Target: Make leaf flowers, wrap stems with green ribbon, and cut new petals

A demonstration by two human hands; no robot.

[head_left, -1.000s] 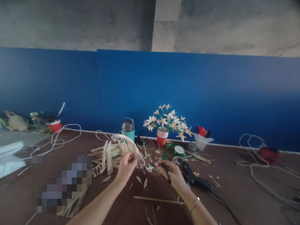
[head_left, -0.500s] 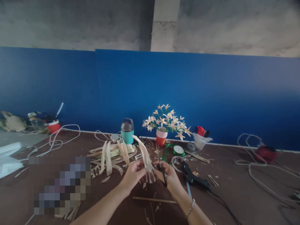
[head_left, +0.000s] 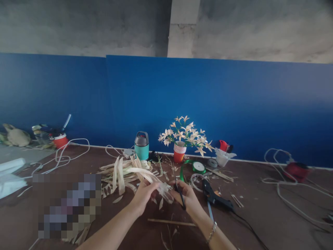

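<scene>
My left hand (head_left: pixel 145 193) is closed on a pale strip of dried husk (head_left: pixel 139 171). The strip arches up and to the left, and its slit end fans out, blurred, between my hands. My right hand (head_left: pixel 186 195) is wrapped round dark-handled scissors (head_left: pixel 179 191), with the blades pointing up and away from me. The fingers of my right hand are close to the slit end; whether they touch it I cannot tell. Behind my left hand lies a heap of husk strips (head_left: pixel 114 172). A small husk piece (head_left: pixel 161 203) shows just below the strip.
Husk flowers (head_left: pixel 191 133) stand in red paper cups (head_left: pixel 179 152) at the back, beside a teal flask (head_left: pixel 142 149). On the right are a green ribbon spool (head_left: pixel 198 167), a black glue gun (head_left: pixel 215 198) and its cord. A thin stick (head_left: pixel 171 222) lies in front.
The husk strip has swung from upright over to the left, and its slit end now points right toward the scissors. My right hand has hardly moved.
</scene>
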